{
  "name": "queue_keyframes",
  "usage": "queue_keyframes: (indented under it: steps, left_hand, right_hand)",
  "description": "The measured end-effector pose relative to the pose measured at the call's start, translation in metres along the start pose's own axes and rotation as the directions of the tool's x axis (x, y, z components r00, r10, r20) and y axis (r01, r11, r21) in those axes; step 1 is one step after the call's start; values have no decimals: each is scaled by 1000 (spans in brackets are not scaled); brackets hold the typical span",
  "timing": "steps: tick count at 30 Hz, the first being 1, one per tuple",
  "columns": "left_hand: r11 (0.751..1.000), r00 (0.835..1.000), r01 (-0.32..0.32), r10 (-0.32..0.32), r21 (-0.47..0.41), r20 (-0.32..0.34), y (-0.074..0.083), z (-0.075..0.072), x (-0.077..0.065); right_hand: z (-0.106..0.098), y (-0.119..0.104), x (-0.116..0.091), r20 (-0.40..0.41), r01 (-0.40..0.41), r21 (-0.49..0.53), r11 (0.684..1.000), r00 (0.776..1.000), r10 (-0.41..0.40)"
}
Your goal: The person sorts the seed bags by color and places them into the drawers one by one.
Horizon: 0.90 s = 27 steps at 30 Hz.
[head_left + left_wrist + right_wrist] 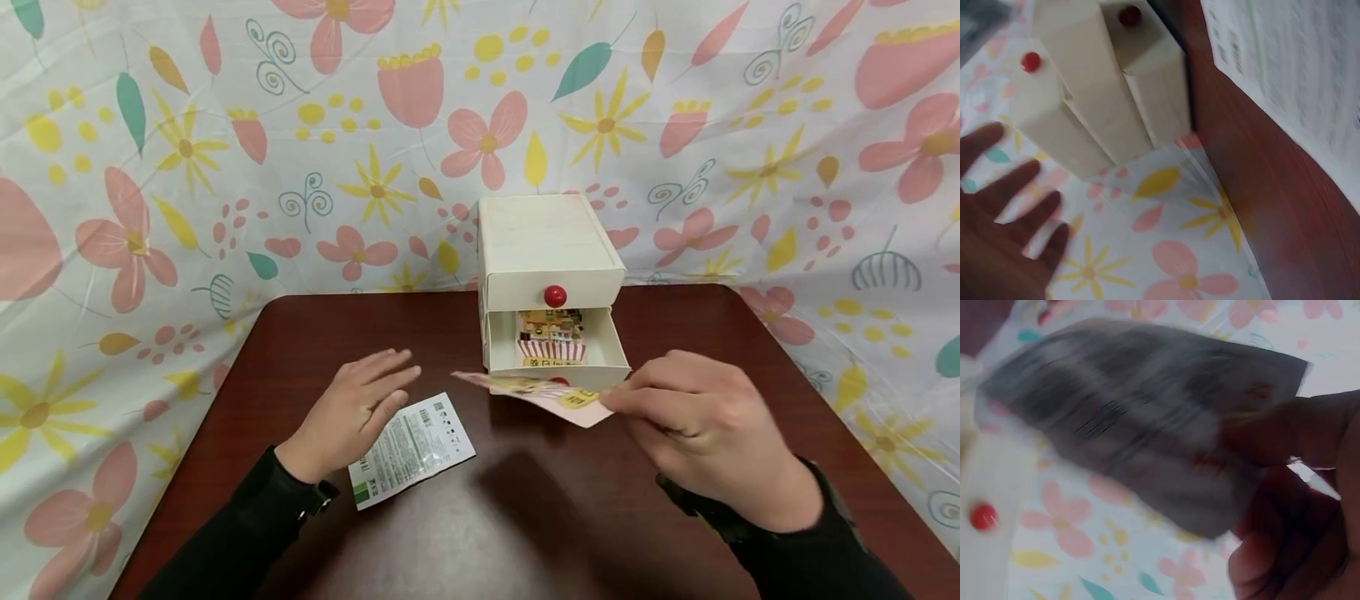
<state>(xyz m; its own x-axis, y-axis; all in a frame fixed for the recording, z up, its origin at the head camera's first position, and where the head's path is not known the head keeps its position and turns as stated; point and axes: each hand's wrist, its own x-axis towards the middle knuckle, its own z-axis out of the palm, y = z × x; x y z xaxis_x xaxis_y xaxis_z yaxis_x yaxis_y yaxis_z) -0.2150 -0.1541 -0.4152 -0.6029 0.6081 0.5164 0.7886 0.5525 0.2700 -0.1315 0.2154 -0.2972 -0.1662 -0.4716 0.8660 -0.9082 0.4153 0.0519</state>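
My right hand (705, 425) pinches a flat pink packet (551, 400) by its right edge, with thumb and fingers. The packet is tilted in front of the drawer; in the right wrist view its printed back (1116, 406) is dark and blurred. My left hand (352, 408), fingers spread and holding nothing, hovers over a white packet with green print (420, 446) on the table. A small cream drawer cabinet (547, 237) stands behind. Its lower drawer (618, 346) is pulled out, with a pink-striped packet (551, 337) inside.
The cabinet's upper front carries a red knob (555, 296). A dark red-brown table (360, 325) lies under everything, and a flower-printed cloth (300, 150) hangs behind its far edge.
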Motion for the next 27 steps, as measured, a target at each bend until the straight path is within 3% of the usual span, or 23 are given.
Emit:
queue_keyframes:
  steps: [3, 8, 14, 19, 27]
  left_hand:
    - [983, 979, 163, -172, 89, 108, -6, 0, -3]
    - [947, 930, 274, -305, 167, 207, -15, 3, -8]
    - [920, 886, 339, -383, 195, 264, -27, 9, -11]
    - [906, 867, 368, -416, 210, 274, -35, 9, -11]
    - [894, 853, 397, -442, 207, 276, -36, 8, -7]
  right_hand:
    - [-6, -4, 5, -50, 22, -109, 994, 998, -28]
    - [-5, -6, 9, -88, 61, -224, 973, 993, -83]
    - [-3, -8, 10, -100, 92, -254, 963, 988, -120]
    - [-2, -10, 12, -80, 92, -286, 954, 990, -119]
    - [-1, -3, 7, 117, 41, -369, 928, 993, 3]
